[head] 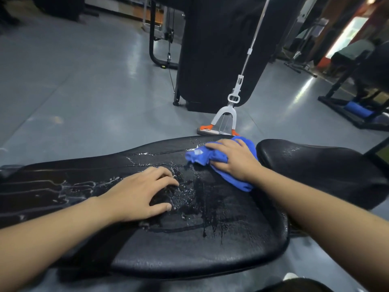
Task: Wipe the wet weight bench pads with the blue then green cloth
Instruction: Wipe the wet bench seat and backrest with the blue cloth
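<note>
While I look down at the long pad (189, 245), its black vinyl shows streaks and beads of water across the middle. My left hand (139, 194) rests on it, fingers loosely bent, holding nothing. Beyond, at the pad's far edge, my right hand (233, 159) presses the bunched blue cloth (202, 158) down. Just beside sits the wet seat pad (320, 165). Behind the pad a mop (225, 121) stands on glossy grey floor (84, 91).

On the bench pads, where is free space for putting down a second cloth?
Free: the small pad right of the blue cloth, though wet, and the long pad's near edge below both hands. Crowded: the middle, under the left hand and right hand.
</note>
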The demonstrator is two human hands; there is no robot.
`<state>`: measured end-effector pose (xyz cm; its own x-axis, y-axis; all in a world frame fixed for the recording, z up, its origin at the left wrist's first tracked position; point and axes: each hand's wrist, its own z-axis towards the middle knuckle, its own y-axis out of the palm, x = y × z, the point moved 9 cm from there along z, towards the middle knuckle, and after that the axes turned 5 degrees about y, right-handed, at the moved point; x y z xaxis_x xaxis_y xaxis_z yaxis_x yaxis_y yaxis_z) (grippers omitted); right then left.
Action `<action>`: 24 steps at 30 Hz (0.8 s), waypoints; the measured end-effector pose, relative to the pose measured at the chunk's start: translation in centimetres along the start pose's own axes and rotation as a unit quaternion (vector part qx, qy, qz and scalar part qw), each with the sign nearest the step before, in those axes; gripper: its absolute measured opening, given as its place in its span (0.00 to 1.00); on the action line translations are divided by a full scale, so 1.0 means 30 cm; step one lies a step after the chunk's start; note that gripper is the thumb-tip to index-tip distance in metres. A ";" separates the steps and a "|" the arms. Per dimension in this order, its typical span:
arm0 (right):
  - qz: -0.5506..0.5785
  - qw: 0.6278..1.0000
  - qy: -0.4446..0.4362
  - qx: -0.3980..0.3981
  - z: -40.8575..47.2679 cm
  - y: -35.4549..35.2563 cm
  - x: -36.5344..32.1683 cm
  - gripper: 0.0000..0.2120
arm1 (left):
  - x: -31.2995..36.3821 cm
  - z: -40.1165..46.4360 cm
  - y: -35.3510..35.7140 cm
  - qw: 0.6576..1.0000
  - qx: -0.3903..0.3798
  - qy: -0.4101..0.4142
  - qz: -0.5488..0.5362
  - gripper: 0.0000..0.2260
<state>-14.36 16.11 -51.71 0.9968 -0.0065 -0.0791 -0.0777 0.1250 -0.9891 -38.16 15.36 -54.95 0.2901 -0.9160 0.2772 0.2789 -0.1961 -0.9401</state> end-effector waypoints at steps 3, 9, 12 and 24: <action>-0.012 0.999 0.032 0.002 0.138 0.018 0.022 0.22 | -0.021 -0.004 0.001 1.000 0.002 -0.003 0.002 0.24; -0.024 0.998 0.064 -0.010 0.257 0.059 0.043 0.24 | -0.031 -0.025 0.004 1.000 -0.008 -0.012 0.008 0.24; -0.023 0.999 0.042 -0.003 0.199 0.049 -0.002 0.26 | -0.029 -0.035 0.006 1.000 -0.013 -0.017 0.014 0.25; -0.003 0.994 -0.105 -0.042 0.010 0.077 -0.189 0.21 | -0.047 -0.097 0.007 1.000 -0.012 -0.013 0.000 0.26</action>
<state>-20.20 16.72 -53.52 0.9779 0.2016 -0.0547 -0.0646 0.0426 -0.9970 -41.17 15.61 -56.11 0.3143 -0.9067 0.2813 0.2576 -0.2038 -0.9445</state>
